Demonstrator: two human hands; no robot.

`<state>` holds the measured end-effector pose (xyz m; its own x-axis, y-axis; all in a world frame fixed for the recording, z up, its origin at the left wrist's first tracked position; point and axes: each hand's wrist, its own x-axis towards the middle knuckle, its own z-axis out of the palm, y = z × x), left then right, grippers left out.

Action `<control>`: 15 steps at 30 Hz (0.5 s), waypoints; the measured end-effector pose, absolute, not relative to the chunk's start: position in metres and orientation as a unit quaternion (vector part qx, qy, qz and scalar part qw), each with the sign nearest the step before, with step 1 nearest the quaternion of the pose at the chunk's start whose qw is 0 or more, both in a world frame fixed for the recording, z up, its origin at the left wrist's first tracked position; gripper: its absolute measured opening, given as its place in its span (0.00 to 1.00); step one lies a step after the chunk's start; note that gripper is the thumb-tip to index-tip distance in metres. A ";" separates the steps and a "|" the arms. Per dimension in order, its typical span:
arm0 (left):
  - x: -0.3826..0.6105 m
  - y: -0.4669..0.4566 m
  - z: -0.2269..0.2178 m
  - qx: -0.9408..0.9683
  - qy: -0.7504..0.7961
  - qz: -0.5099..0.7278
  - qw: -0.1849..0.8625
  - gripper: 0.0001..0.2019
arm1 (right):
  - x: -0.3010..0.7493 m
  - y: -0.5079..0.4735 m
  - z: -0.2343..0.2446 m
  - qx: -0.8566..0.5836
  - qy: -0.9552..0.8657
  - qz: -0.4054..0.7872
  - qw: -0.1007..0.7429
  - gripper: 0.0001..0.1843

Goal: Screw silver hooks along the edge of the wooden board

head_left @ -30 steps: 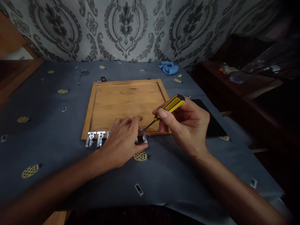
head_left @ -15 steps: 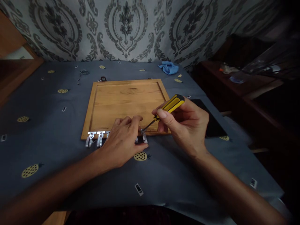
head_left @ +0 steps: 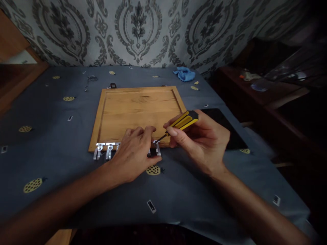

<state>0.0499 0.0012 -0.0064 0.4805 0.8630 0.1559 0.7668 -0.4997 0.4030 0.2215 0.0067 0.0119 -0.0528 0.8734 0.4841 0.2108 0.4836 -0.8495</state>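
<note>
A wooden panel (head_left: 138, 112) with a raised frame lies flat on the table. Along its near edge sit several small silver metal hooks (head_left: 109, 149), some of them hidden under my left hand (head_left: 134, 153). That hand lies over the near edge, its fingers curled on the wood and its thumb against the rightmost metal hook (head_left: 157, 149). My right hand (head_left: 204, 143) grips a yellow and black screwdriver (head_left: 182, 120) by the handle. The shaft slants down to the left, and its tip meets the top of the rightmost hook; the screw there is too small to make out.
Blue-grey cloth with a pineapple print covers the table (head_left: 51, 153). A black flat sheet (head_left: 230, 132) lies right of the panel. Behind it are a crumpled blue cloth (head_left: 184, 74), a small dark buckle-like piece (head_left: 113, 85) and thin wire-like bits (head_left: 92, 78). Dark furniture (head_left: 268, 85) stands to the right.
The screwdriver handle has dropped lower and tilted flatter, with my right hand turning along with it. Its tip stays at the rightmost hook. My left hand has not visibly moved.
</note>
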 end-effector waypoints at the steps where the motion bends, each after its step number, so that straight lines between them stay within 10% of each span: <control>1: 0.050 0.001 -0.006 0.849 0.480 0.171 0.141 0.29 | 0.222 0.006 0.012 -0.410 -0.663 0.298 0.551 0.11; 15: 0.050 0.001 -0.003 0.844 0.486 0.161 0.158 0.27 | 0.222 0.012 0.018 -0.402 -0.634 0.366 0.550 0.11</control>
